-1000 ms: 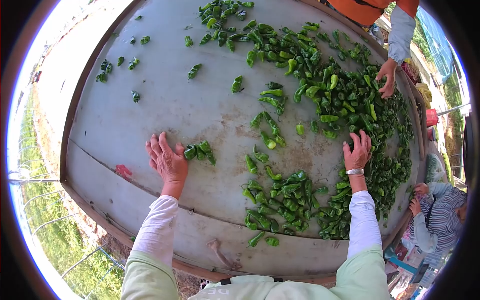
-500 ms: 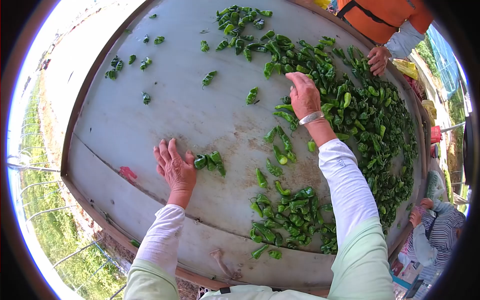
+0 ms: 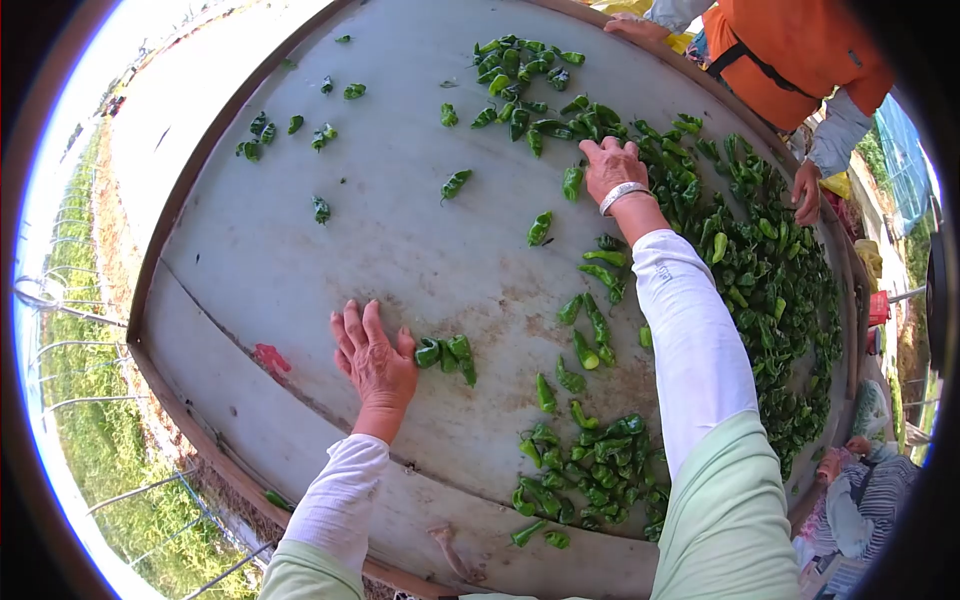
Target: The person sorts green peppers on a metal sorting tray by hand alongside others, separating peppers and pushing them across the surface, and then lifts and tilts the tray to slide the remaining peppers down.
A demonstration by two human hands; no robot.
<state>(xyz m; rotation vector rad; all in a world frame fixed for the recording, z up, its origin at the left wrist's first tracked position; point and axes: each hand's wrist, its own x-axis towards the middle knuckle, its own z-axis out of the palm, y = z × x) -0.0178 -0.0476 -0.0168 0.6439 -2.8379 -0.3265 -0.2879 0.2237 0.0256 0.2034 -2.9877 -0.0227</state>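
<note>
My left hand (image 3: pixel 375 368) rests palm down on the grey tabletop (image 3: pixel 400 240), its fingers spread. Right beside its thumb lies a small cluster of green peppers (image 3: pixel 455 352), apart from the rest. My right hand (image 3: pixel 614 172), with a silver bracelet on the wrist, reaches to the upper left edge of the big pile of green peppers (image 3: pixel 765 255). Its fingers are bent and apart, with the fingertips down among the peppers; I see none lifted. A smaller heap of peppers (image 3: pixel 600 465) sits nearer to me, left of my right sleeve.
Loose peppers (image 3: pixel 456 185) are scattered over the far left part. A raised wooden rim (image 3: pixel 150 270) borders the table. Across it stands a person in an orange vest (image 3: pixel 790 50), one hand (image 3: pixel 806 193) by the pile. Another person in striped clothing (image 3: pixel 885 500) is at the lower right.
My right hand has moved slightly away from me, and its fingers have bent down onto the peppers. The view has shifted a little. The co-worker's hand has drawn back from the pile.
</note>
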